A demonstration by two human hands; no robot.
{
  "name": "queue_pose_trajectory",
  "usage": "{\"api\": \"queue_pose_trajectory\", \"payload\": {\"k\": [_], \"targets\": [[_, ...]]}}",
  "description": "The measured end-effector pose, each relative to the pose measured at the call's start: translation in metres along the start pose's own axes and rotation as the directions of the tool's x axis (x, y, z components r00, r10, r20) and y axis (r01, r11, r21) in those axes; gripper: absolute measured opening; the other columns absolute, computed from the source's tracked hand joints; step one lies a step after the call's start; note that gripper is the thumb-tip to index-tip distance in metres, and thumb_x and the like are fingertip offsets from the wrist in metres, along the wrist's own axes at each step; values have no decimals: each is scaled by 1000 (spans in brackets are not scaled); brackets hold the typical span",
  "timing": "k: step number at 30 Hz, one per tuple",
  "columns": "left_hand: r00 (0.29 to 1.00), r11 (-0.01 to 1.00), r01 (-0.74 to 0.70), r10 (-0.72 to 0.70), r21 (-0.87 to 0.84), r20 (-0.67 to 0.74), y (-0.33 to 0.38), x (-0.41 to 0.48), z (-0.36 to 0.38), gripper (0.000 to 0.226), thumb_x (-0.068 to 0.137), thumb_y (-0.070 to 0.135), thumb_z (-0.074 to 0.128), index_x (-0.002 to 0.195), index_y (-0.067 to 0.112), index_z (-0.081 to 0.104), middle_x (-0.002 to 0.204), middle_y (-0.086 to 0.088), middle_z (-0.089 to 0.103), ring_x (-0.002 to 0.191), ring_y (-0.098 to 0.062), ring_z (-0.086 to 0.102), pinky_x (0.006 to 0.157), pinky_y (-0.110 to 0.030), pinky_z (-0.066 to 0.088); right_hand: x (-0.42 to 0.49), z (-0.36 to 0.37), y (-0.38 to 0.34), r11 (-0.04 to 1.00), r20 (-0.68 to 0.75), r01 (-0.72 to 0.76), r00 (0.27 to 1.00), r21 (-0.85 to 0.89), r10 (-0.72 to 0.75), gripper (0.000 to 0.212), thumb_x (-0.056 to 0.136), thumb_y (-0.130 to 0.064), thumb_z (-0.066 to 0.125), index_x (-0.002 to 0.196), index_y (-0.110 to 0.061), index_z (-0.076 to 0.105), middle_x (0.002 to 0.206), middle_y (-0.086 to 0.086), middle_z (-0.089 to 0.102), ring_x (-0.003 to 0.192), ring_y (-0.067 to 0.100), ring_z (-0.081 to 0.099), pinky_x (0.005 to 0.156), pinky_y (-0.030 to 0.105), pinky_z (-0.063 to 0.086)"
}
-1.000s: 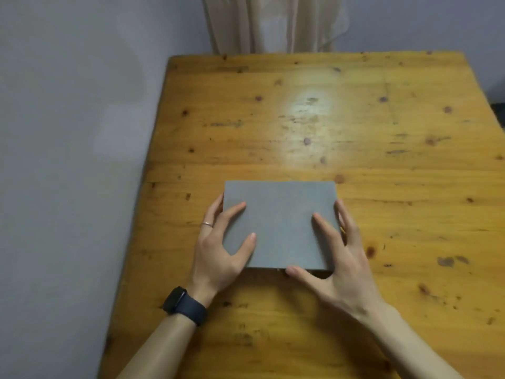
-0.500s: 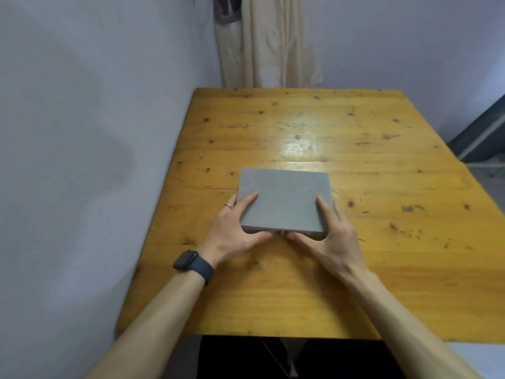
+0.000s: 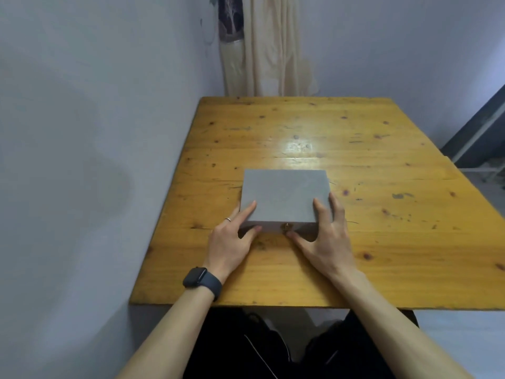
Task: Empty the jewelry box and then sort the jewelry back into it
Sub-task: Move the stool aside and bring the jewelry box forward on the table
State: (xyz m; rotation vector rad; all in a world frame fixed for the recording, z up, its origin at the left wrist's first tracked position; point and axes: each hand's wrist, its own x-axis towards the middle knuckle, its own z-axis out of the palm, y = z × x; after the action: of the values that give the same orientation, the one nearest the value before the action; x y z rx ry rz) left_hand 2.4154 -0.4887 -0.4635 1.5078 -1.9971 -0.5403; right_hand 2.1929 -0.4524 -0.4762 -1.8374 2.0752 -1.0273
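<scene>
Gripping the box (image 3: 284, 196) at its two near corners, lid down and closed. Clasping the left corner with the left hand (image 3: 232, 240): laying the forefinger flat on the lid, bending the thumb in against the front wall, running the other fingers down the left side. Spanning the right corner with the right hand (image 3: 326, 242): laying the forefinger on the lid, hugging the right wall with the outer fingers, reaching the thumb in low along the front, tip ending just under the small brass clasp (image 3: 286, 227). Keeping that clasp between the two thumbs, facing the body. Resting the box flat on the table (image 3: 382, 165), between the two palms, with most of the grey lid lying bare ahead of the fingertips. Wearing a thin ring (image 3: 227, 219) on a left finger just beside the box's left wall, and a dark watch (image 3: 200, 280) on the wrist behind that grip. Catching a bright glare on the wood just beyond the box's far edge. Facing a pale curtain (image 3: 273, 56) hanging well past the fingertips, behind the table's far edge. Sitting with dark-clothed legs under the near edge, below the forearms.
</scene>
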Motion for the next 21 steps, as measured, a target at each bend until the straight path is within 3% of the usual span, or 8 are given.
{"api": "queue_pose_trajectory", "payload": {"k": [9,14,21], "targets": [[999,1000,-13,13,2,-47,-3,-1,6,59,91,38,70,145,40,48,148,-3,52,127,-21,57,95,-21,42,-4,4,-2,996,-38,2,999,-92,-5,90,75,-61,74,144,-14,39,160,18,23,139,42,36,105,54,42],[999,1000,-9,10,19,-49,-2,-2,6,59,91,39,69,145,40,47,147,-4,52,128,-22,56,96,-24,44,-5,1,4,999,-12,8,1000,-51,-8,94,74,-62,73,148,-16,37,162,13,19,146,34,26,112,50,34],[998,1000,-22,23,21,-62,-1,-3,7,59,91,39,69,146,39,47,147,-3,52,124,-22,59,96,-30,50,-6,2,2,999,-22,-20,1000,-40,19,88,76,-56,76,146,-20,37,162,9,18,144,35,30,110,51,39]]}}
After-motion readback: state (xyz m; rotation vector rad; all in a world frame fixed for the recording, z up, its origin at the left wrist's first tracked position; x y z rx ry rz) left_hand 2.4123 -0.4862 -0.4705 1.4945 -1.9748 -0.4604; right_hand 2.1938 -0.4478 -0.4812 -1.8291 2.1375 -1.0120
